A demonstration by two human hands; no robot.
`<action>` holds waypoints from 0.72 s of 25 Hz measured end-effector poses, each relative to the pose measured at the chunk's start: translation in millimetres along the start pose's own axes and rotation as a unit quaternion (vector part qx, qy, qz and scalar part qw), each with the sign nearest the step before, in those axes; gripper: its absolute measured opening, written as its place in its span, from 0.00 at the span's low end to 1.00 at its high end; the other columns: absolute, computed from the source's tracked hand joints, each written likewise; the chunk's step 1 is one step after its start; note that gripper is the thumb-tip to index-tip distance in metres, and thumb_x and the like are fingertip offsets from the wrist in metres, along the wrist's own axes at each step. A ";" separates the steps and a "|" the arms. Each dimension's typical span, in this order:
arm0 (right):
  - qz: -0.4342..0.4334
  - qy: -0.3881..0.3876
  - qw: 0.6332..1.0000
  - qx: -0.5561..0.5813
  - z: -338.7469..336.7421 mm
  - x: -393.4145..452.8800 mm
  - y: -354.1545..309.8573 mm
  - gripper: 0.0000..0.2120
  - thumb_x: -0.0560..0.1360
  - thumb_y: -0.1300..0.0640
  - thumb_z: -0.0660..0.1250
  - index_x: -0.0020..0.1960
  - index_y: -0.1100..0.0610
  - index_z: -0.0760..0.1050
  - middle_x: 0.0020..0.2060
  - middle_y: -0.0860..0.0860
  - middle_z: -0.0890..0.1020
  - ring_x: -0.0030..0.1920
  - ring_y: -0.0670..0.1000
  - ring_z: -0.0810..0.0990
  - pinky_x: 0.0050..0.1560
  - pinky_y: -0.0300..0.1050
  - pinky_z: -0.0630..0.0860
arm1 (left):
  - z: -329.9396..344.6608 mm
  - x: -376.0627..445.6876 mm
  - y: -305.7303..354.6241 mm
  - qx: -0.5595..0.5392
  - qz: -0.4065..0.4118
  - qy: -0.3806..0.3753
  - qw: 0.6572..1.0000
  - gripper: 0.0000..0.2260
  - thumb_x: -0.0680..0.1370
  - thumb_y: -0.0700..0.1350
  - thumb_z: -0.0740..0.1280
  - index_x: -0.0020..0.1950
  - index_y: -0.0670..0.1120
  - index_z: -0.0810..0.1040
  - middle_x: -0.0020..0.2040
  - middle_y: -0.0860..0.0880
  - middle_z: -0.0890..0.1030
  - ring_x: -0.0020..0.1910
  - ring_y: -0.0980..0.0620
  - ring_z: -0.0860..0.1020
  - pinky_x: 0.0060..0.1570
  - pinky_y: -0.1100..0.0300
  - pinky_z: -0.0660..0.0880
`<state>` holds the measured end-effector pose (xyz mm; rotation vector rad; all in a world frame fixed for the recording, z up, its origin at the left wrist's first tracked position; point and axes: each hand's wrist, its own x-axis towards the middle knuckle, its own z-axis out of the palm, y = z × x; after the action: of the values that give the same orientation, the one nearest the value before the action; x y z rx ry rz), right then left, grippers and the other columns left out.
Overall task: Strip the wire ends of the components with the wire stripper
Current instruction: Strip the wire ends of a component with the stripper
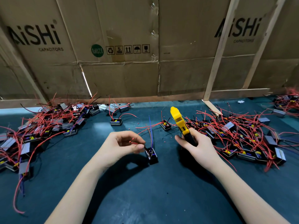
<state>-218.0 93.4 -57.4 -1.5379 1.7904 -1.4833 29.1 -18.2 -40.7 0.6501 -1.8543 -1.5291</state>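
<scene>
Component (151, 156), small black box with red and blue wires, on dark green mat (145, 191), near the middle. Just left of component: left hand (123, 145), fingers curled, pinching one red wire (137, 143) at thumb. Right of component, apart from it: right hand (196, 147), fingers wrapped around black handle of yellow wire stripper (180, 122), head pointing up. Far left and far right of component: heaps of similar parts (48, 125) (239, 135). Behind component: cardboard wall (121, 75).

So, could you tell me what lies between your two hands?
In the head view, only bare green mat lies between the left hand and the right hand.
</scene>
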 end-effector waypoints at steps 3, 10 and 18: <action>-0.009 -0.001 1.000 -0.016 -0.2 -0.5 0.8 0.11 0.70 0.40 0.69 0.36 0.44 0.72 0.28 0.40 0.74 0.31 0.41 0.69 0.36 0.32 0.66 | 4.4 0.6 -0.5 0.024 0.008 0.015 1.000 0.08 0.69 0.44 0.73 0.45 0.42 0.86 0.43 0.44 0.86 0.40 0.52 0.84 0.36 0.66 0.76; -0.073 0.107 0.982 -0.134 -2.6 1.1 1.0 0.13 0.69 0.45 0.74 0.42 0.51 0.74 0.35 0.45 0.79 0.38 0.47 0.77 0.43 0.42 0.72 | 15.3 2.3 -2.5 0.033 0.017 0.024 0.999 0.06 0.74 0.48 0.70 0.45 0.50 0.86 0.46 0.47 0.86 0.42 0.54 0.81 0.36 0.67 0.71; -0.046 0.189 0.910 -0.365 -7.4 6.0 8.2 0.24 0.68 0.37 0.71 0.46 0.58 0.74 0.40 0.54 0.79 0.44 0.60 0.77 0.46 0.53 0.70 | 35.7 6.1 -6.1 -0.051 0.011 0.096 0.994 0.01 0.75 0.40 0.70 0.43 0.45 0.80 0.30 0.51 0.81 0.34 0.57 0.80 0.34 0.72 0.71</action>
<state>-230.1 90.5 -59.4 -1.7449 2.7640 -1.2712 -1.6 -0.2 -49.9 0.7014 -1.6237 -1.4829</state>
